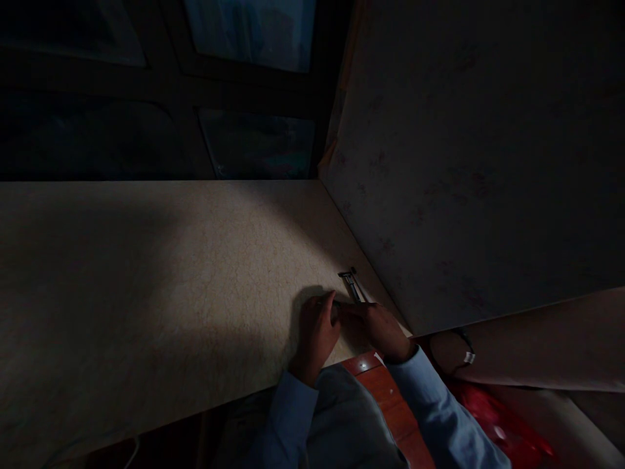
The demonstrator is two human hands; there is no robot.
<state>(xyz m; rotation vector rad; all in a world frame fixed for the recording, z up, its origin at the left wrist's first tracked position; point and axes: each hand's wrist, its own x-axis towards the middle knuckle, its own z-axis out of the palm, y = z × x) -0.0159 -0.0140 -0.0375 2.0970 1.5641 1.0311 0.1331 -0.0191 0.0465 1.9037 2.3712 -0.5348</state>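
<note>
A big beige board point(161, 286) with a crackled pattern lies flat in front of me. Near its right edge lies a small dark metal tool point(352, 286), slim with a T-shaped far end. My right hand point(378, 326) is closed around the near end of this tool. My left hand point(317, 329) rests beside it on the board, fingers curled and touching the right hand's fingers. Both arms wear light blue sleeves. What the left fingers press on is hidden in shadow.
A second large pale board point(469, 169) stands tilted up to the right, meeting the flat one along a diagonal edge. A reddish-brown floor point(390, 404) and something red point(493, 423) show below. Dark window panes point(254, 32) lie beyond. The scene is very dim.
</note>
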